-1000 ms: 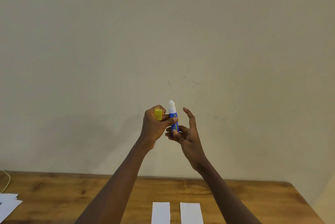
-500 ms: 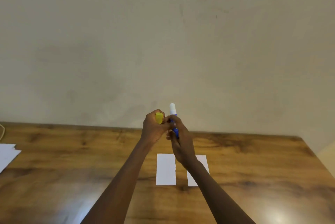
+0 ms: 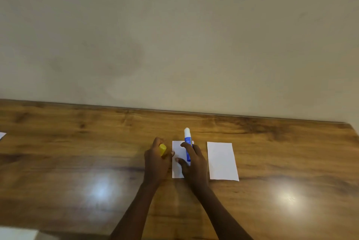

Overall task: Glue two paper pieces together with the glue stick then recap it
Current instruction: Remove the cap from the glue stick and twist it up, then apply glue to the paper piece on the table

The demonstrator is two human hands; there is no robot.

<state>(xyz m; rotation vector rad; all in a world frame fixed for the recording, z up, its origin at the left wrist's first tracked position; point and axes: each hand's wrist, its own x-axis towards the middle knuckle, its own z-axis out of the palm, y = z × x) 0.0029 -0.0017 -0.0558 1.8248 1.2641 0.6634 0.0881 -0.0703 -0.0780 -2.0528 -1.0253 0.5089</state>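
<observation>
Right hand [image 3: 194, 164] is gripping the blue plastic glue stick tube [image 3: 188, 150] around its lower barrel, fingers wrapped on it, white glue tip pointing up and away from the person, uncapped. Left hand [image 3: 156, 162] is closed around the small yellow plastic cap [image 3: 162, 149], only the top of the cap showing. Both hands are hovering over or resting near the left white rectangular paper piece [image 3: 177, 162]; cannot tell if they are touching it. The right white rectangular paper piece [image 3: 222, 161] is lying flat just beside it, apart, not overlapping. Both papers are sitting on the glossy wood-grain worktop [image 3: 77, 152]. More white paper is peeking in at the far left edge [image 3: 2, 135] and bottom left corner, blurred.

Handling judgement: the glue stick is looking light and rigid, with a smooth barrel, so a mid-barrel pinch like this one should be holding fine; the exposed glue tip is soft and tacky, so keep fingers off it. The cap is small, light and hard, easy to drop, and palming it seems sensible. The paper pieces are thin, floppy and very light, likely sliding on the shiny worktop when rubbed, so one is probably needing pinning by a corner or edge with the free fingers while glue is going on.

Glue is not yet looking applied; cap is off.
</observation>
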